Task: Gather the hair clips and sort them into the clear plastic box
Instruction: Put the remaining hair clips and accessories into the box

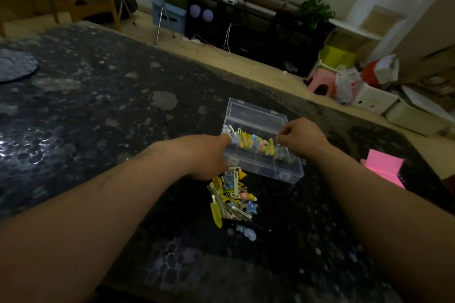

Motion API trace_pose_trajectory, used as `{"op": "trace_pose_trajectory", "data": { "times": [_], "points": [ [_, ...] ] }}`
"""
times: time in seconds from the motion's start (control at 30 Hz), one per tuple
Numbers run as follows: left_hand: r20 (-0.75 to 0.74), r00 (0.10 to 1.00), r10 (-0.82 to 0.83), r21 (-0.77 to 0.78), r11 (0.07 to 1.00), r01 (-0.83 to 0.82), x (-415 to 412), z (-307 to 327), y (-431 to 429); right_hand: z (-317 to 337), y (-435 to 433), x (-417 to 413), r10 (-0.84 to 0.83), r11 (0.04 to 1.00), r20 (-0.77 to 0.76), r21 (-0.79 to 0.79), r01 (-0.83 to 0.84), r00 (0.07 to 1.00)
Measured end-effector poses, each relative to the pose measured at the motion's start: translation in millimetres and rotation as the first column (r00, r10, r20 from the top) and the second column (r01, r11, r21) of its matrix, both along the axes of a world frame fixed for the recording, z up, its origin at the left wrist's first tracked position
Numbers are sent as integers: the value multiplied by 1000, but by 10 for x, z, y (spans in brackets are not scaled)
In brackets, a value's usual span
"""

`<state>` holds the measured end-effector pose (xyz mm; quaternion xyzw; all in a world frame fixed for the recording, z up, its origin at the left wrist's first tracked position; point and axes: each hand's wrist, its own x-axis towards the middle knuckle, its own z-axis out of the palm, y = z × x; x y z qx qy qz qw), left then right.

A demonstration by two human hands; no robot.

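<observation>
There's the clear plastic box [270, 172] open on the dark speckled tabletop [98, 110], colourful hair clips [231, 200] inside and heaped before it, left hand [209, 155] curled at its end, hold hidden, right hand [299, 136] apparently pinching one.

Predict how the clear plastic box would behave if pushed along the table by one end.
Probably light: its walls look thin, and the clear plastic box holds only a row of small hair clips. It would likely slide rather than tip, since it sits low and wide on the table. Its open lid might swing.
</observation>
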<state>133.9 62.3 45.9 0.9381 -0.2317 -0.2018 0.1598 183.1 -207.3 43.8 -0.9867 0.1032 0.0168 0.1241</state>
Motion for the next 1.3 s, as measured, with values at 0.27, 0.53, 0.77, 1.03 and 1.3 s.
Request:
{"op": "trace_pose_trajectory", "data": {
  "times": [0.27, 0.53, 0.77, 1.03, 1.3],
  "points": [
    [5, 1000, -4, 10, 1000, 4, -15, -8, -9, -43, -17, -12, -36, 999, -18, -18, 36, 999],
    [10, 1000, 5, 21, 1000, -6, -18, 10, 7, 93, 101, -591, -5, 997, 260, 80, -17, 966],
    [14, 999, -29, 57, 998, 28, -101, 43, -11, -30, 463, -1262, 201, 957, 183, 174, -233, 962],
    [48, 999, -11, 76, 997, 8, -95, 35, -5, -302, 720, -1204, 257, 963, 112, 51, -264, 960],
    [55, 998, -21, 83, 996, 16, -61, 13, 0, -417, 862, -1117, 242, 970, 120, -5, -243, 963]
  ]
}}
